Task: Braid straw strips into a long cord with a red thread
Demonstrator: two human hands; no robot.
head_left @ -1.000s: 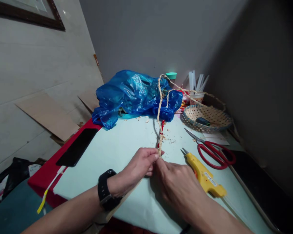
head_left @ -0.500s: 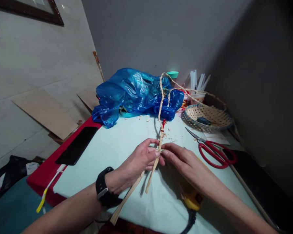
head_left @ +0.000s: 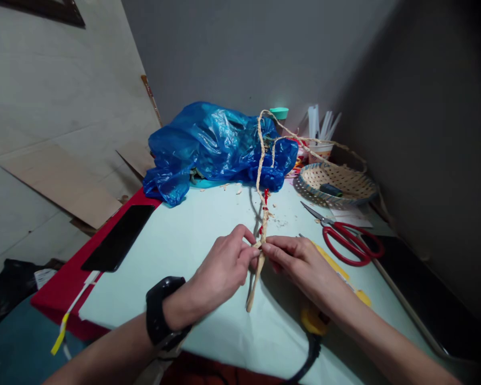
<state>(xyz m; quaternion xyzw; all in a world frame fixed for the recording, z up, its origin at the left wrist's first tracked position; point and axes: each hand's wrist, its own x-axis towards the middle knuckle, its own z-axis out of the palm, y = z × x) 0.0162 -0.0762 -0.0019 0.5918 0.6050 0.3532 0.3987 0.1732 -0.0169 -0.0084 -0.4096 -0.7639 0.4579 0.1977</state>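
A pale braided straw cord runs from the back of the table down to my hands, with loose flat strands at its near end. My left hand, closed, pinches a strand at the left of the braid. From the right, my right hand grips the braid's lower end between thumb and forefinger. One loose strand hangs down below the fingers. Something red lies along the cord beyond my hands. Under my right forearm is a yellow tool with a black cord, partly hidden.
A blue plastic bag is heaped at the back. To the right are a woven basket, red-handled scissors, a cup of white sticks and a black tablet-like slab. A black phone lies left.
My left hand has turned more palm-down and now pinches a strand by the braid. The long strand that trailed under my left wrist no longer shows. The view has shifted slightly.
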